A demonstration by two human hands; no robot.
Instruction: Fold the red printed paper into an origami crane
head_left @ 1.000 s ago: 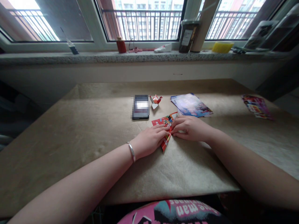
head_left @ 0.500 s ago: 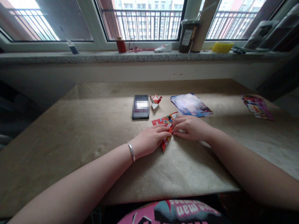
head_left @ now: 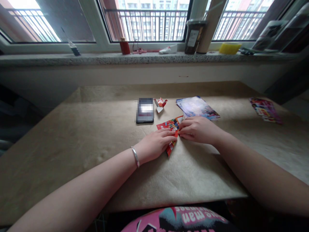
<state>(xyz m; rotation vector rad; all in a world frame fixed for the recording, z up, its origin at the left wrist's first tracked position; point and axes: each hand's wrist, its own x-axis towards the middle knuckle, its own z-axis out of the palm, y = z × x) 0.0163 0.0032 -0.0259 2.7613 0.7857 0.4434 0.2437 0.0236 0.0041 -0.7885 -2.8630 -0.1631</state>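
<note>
Red printed paper (head_left: pixel 171 124), folded to a pointed, roughly triangular shape, lies flat on the table. Across its middle rests my left hand (head_left: pixel 158 143), fingers stretched out flat and pressing it down; a silver bangle circles that wrist. At the paper's right edge, the fingers of my right hand (head_left: pixel 196 129) are drawn together in a pinch, and its fingertips hide part of that edge. Beyond the paper stands a small red and white folded paper crane (head_left: pixel 160 104). A dark, phone-like device (head_left: pixel 145 112) with a blurred-out screen lies left of the crane.
A stack of blue-purple printed sheets (head_left: pixel 198 107) lies just beyond my right hand. More colourful printed papers (head_left: pixel 265 110) are at the far right of the table (head_left: pixel 96 135). On the windowsill (head_left: pixel 96 59) stand a red jar (head_left: pixel 125 47), a dark container (head_left: pixel 193 38) and a yellow block (head_left: pixel 229 48).
My right hand has shifted slightly away from me along the paper's right edge. My left hand stays flat on the paper, which has hardly moved.
</note>
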